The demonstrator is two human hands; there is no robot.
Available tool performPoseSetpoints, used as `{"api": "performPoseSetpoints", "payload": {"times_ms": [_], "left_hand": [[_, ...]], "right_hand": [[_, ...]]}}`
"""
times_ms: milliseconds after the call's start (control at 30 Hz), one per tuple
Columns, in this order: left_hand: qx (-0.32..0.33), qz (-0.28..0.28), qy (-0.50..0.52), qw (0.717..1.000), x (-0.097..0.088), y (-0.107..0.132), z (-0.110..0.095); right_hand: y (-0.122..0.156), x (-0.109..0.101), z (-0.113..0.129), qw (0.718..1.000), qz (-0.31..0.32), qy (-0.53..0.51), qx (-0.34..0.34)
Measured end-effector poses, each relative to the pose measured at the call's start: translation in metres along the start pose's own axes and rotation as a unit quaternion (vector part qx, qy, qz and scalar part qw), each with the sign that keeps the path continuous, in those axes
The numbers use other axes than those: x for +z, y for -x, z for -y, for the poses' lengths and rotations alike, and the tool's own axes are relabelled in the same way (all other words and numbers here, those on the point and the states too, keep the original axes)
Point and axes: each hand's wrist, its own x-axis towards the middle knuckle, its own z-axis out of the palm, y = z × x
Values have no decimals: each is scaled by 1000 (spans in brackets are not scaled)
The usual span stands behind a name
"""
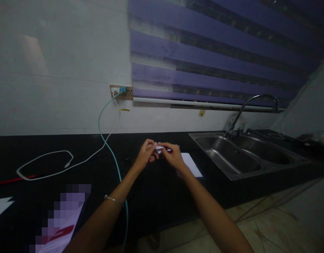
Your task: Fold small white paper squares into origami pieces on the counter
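Note:
A small piece of folded white paper (159,149) is pinched between my two hands, above the black countertop. My left hand (146,153) grips its left side with thumb and fingertips, and a bracelet (113,199) circles that forearm. From the right, my right hand (173,155) holds the same paper, its fingers bent over the top. Fingers cover much of the paper, so its full shape is hidden. White sheets (191,165) lie flat on the counter just beyond my right wrist.
A double steel sink (225,154) with a curved faucet (241,110) is set into the counter (156,193) at right. A teal cable (113,154) and a white cable (90,159) run from the wall socket (128,92). More paper (2,207) and a red pen-like stick (12,181) lie left.

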Motion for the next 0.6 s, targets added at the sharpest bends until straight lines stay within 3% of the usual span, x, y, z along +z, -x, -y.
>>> {"api": "performPoseSetpoints", "payload": {"times_ms": [100, 200, 367, 500, 600], "left_hand": [[-44, 8, -26, 999, 3, -1, 4], [-92, 87, -52, 991, -1, -1, 10], [-60, 117, -92, 987, -6, -1, 14], [-49, 150, -114, 981, -5, 1, 11], [-31, 141, -115, 983, -4, 3, 8]], "right_hand": [[1, 2, -3, 1000, -5, -7, -10], [0, 2, -3, 1000, -5, -15, -21], [0, -2, 1, 999, 14, -49, -12], [0, -9, 5, 989, 55, -135, 2], [-1, -13, 6, 973, 85, -215, 18]]}}
